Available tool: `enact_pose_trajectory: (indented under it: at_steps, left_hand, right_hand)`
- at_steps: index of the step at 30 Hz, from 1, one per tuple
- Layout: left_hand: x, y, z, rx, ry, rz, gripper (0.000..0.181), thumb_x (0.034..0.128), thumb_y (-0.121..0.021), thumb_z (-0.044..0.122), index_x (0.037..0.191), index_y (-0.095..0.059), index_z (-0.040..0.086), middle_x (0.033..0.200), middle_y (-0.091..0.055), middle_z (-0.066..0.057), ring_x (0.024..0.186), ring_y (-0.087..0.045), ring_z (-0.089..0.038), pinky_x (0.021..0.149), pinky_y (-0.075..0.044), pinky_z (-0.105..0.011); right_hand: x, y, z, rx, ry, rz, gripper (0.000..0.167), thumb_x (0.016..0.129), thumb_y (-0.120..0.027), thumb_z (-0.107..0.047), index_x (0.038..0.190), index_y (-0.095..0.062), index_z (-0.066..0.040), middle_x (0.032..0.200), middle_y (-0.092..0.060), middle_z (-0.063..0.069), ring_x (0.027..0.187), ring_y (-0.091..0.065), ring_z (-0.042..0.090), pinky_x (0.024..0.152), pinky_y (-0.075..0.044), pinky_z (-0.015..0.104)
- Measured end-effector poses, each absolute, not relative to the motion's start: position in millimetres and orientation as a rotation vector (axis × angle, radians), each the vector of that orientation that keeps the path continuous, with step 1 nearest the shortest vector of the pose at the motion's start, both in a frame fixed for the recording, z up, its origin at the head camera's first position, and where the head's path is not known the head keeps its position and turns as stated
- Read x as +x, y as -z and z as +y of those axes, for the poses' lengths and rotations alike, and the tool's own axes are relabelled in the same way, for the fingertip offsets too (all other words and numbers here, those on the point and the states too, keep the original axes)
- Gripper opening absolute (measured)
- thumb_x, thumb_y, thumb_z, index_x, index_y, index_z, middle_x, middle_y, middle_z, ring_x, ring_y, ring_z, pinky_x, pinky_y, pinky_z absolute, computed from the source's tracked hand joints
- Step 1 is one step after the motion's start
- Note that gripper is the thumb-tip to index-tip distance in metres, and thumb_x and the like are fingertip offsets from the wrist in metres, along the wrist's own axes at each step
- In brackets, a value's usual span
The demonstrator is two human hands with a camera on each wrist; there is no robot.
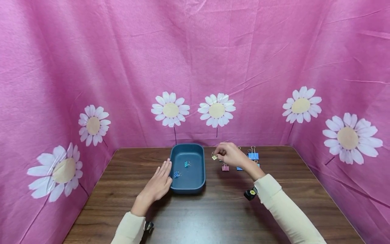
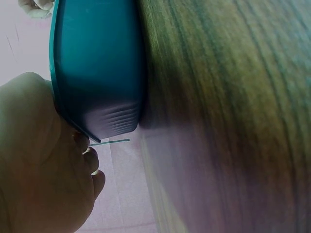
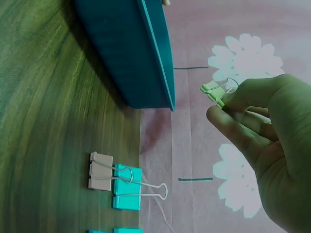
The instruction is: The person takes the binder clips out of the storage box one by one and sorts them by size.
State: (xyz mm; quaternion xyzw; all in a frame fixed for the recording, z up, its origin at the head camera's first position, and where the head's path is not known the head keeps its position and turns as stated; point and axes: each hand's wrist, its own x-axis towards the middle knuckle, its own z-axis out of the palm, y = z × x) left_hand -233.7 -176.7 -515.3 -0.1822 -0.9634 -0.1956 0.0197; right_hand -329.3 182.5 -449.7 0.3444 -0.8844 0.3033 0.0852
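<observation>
My right hand (image 1: 233,155) pinches a small yellow binder clip (image 1: 214,157) between thumb and fingertips, raised to the right of the blue tray (image 1: 189,190). In the right wrist view the yellow clip (image 3: 214,92) hangs at the fingertips of the right hand (image 3: 272,131). My left hand (image 1: 157,181) rests with straight fingers against the tray's left wall. The left wrist view has that hand (image 2: 43,160) touching the rim of the tray (image 2: 97,63). Inside the tray lie a teal clip (image 1: 187,164) and a blue clip (image 1: 176,174).
A pink clip (image 1: 225,168), a larger blue clip (image 1: 253,156) and several others, partly hidden by the right hand, stand on the wooden table (image 1: 195,220) right of the tray. A pink curtain (image 1: 195,61) with printed daisies hangs behind and at both sides.
</observation>
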Motion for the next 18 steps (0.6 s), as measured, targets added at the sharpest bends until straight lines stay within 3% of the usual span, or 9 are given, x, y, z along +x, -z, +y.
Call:
enact_pose_trajectory:
  at_steps: [12,18]
  left_hand:
    - [-235,517,-176,-0.541,0.635,-2.986,0.064,0.1108,-0.042,0.017,0.167,-0.022,-0.006,0.178,-0.018,-0.020,0.165,-0.021,-0.038,0.134,-0.023,-0.056]
    - [-234,517,-177,-0.543,0.635,-2.999,0.064,0.1111,-0.042,0.017,0.167,-0.020,-0.005,0.179,-0.016,-0.018,0.166,-0.020,-0.036,0.135,-0.022,-0.055]
  right_hand:
    - [-320,459,204,0.965,-0.972,-2.609,0.013,0.089,-0.077,0.001,0.092,-0.079,-0.011,0.086,-0.073,-0.003,0.077,-0.066,0.004,0.071,-0.061,0.024]
    - [-315,463,212,0.926,-1.037,-2.604,0.010,0.091,-0.075,-0.002,0.093,-0.078,-0.011,0.089,-0.075,0.004,0.078,-0.067,0.006,0.072,-0.061,0.026]
